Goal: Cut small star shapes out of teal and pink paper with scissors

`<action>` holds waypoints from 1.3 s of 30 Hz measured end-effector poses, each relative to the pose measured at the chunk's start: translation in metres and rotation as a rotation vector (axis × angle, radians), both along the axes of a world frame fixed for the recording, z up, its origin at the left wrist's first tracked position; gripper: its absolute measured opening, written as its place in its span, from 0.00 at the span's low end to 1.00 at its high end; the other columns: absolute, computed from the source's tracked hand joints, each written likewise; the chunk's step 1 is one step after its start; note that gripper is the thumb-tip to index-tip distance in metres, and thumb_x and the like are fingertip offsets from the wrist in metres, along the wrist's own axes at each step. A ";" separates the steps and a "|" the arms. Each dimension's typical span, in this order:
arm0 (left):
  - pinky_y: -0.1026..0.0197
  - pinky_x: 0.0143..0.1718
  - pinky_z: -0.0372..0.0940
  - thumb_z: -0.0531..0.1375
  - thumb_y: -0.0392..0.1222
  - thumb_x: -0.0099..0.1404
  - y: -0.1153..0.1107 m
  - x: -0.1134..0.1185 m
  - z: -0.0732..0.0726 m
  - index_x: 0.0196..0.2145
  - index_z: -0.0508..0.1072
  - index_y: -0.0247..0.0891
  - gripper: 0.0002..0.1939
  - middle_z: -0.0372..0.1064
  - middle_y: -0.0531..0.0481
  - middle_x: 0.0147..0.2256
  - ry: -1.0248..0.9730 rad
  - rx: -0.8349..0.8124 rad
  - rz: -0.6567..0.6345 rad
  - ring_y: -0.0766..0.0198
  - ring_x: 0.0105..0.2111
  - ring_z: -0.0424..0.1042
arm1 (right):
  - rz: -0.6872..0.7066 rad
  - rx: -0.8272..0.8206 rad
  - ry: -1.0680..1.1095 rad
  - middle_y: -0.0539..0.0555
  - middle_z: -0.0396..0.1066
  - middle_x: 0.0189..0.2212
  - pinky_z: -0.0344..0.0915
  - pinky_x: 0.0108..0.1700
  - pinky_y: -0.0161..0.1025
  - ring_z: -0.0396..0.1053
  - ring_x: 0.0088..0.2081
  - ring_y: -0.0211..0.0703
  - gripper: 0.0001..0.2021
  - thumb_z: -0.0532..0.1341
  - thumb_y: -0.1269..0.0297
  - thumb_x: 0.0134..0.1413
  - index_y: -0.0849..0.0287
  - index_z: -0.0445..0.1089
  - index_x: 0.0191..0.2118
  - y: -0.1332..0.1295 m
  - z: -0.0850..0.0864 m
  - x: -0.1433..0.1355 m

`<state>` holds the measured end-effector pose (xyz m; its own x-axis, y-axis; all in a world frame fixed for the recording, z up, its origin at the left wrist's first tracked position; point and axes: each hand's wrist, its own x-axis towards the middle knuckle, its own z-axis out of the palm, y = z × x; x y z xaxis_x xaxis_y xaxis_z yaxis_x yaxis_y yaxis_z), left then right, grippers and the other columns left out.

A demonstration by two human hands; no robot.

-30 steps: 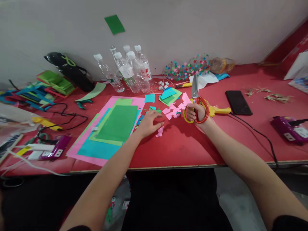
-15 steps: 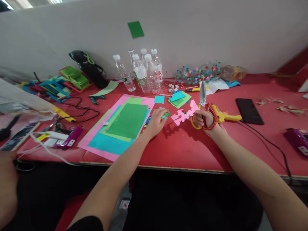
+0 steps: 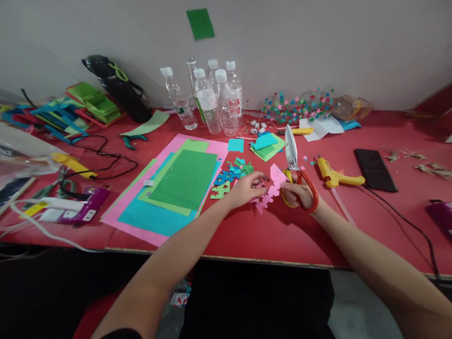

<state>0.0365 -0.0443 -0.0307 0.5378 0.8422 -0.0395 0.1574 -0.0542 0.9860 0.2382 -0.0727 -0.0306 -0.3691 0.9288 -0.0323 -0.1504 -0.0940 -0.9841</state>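
Observation:
My right hand (image 3: 300, 194) is closed round the handles, one red and one yellow, of a pair of scissors (image 3: 291, 153). Their silver blades point up and away from me. Its fingertips also pinch a pink paper strip (image 3: 274, 188) with a notched, cut-out edge, which hangs above the table. On the strip's other side, my left hand (image 3: 247, 189) has curled fingers with pink paper between thumb and fingers. Beside it lie green and blue paper cut-outs (image 3: 226, 178). A stack of coloured sheets (image 3: 187, 181) lies left of them.
Clear plastic bottles (image 3: 212, 103) stand along the wall, with a black flask (image 3: 120, 92) leaning nearby. A yellow glue gun (image 3: 334, 174) with a cable and a black phone (image 3: 376, 169) lie right. Small stars (image 3: 300, 106) cover something clear at the back.
My left hand has left the green cut-outs and moved right to the pink paper. The pink strip, held in my right hand, has come lower and nearer. The view has shifted slightly.

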 end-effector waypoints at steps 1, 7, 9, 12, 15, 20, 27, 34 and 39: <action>0.62 0.33 0.66 0.61 0.41 0.58 -0.001 0.000 0.000 0.42 0.68 0.36 0.14 0.69 0.50 0.33 0.017 0.040 0.020 0.67 0.30 0.70 | 0.007 -0.004 -0.004 0.45 0.53 0.06 0.47 0.14 0.35 0.52 0.09 0.32 0.24 0.59 0.60 0.56 0.56 0.56 0.11 0.000 -0.002 0.000; 0.55 0.51 0.63 0.56 0.43 0.63 0.001 -0.037 0.042 0.50 0.67 0.39 0.18 0.69 0.42 0.51 0.517 0.418 0.120 0.56 0.50 0.69 | 0.017 -0.004 -0.018 0.45 0.52 0.06 0.47 0.13 0.34 0.52 0.09 0.32 0.24 0.59 0.62 0.57 0.56 0.54 0.12 0.001 -0.005 0.001; 0.53 0.51 0.63 0.53 0.46 0.65 0.000 -0.073 0.064 0.51 0.67 0.41 0.19 0.67 0.43 0.54 0.838 0.456 0.179 0.53 0.52 0.68 | 0.015 -0.003 -0.018 0.44 0.52 0.06 0.48 0.13 0.34 0.52 0.09 0.31 0.24 0.59 0.60 0.57 0.56 0.54 0.12 0.003 -0.004 0.002; 0.50 0.49 0.64 0.50 0.45 0.66 -0.002 -0.139 0.082 0.56 0.64 0.36 0.22 0.64 0.36 0.54 1.250 0.354 0.441 0.48 0.48 0.71 | 0.031 -0.015 -0.020 0.45 0.52 0.05 0.48 0.13 0.33 0.51 0.09 0.31 0.25 0.59 0.59 0.57 0.56 0.53 0.11 0.005 -0.004 0.002; 0.46 0.43 0.64 0.50 0.42 0.63 0.002 -0.194 0.075 0.60 0.57 0.31 0.28 0.60 0.25 0.53 1.561 0.214 0.568 0.38 0.48 0.70 | 0.043 -0.027 -0.010 0.45 0.52 0.05 0.47 0.12 0.33 0.51 0.08 0.31 0.25 0.59 0.60 0.56 0.56 0.54 0.12 0.005 -0.005 0.000; 0.50 0.41 0.64 0.47 0.35 0.63 0.017 -0.227 0.042 0.51 0.67 0.30 0.21 0.67 0.28 0.46 1.633 0.228 0.375 0.42 0.45 0.71 | 0.028 -0.041 0.026 0.44 0.52 0.06 0.48 0.12 0.33 0.50 0.09 0.31 0.23 0.60 0.61 0.56 0.56 0.54 0.13 0.002 -0.006 -0.004; 0.51 0.42 0.65 0.48 0.35 0.61 0.030 -0.225 0.064 0.36 0.72 0.35 0.13 0.72 0.38 0.37 1.550 0.418 0.420 0.46 0.43 0.71 | -0.036 -0.058 0.068 0.44 0.52 0.06 0.49 0.13 0.33 0.51 0.09 0.31 0.23 0.60 0.62 0.55 0.56 0.54 0.12 0.004 -0.007 -0.002; 0.61 0.34 0.65 0.63 0.47 0.51 0.066 -0.100 0.100 0.35 0.76 0.38 0.14 0.75 0.47 0.33 0.416 0.191 0.362 0.63 0.31 0.71 | -0.042 -0.091 0.115 0.44 0.52 0.06 0.49 0.13 0.32 0.51 0.09 0.31 0.24 0.58 0.63 0.56 0.56 0.53 0.12 0.005 -0.006 -0.002; 0.59 0.38 0.67 0.60 0.37 0.54 0.147 0.001 0.087 0.35 0.75 0.33 0.10 0.75 0.46 0.32 0.188 0.333 0.394 0.65 0.31 0.71 | -0.047 -0.107 0.134 0.44 0.51 0.06 0.49 0.13 0.32 0.51 0.09 0.31 0.24 0.59 0.60 0.55 0.56 0.53 0.11 0.006 -0.007 -0.001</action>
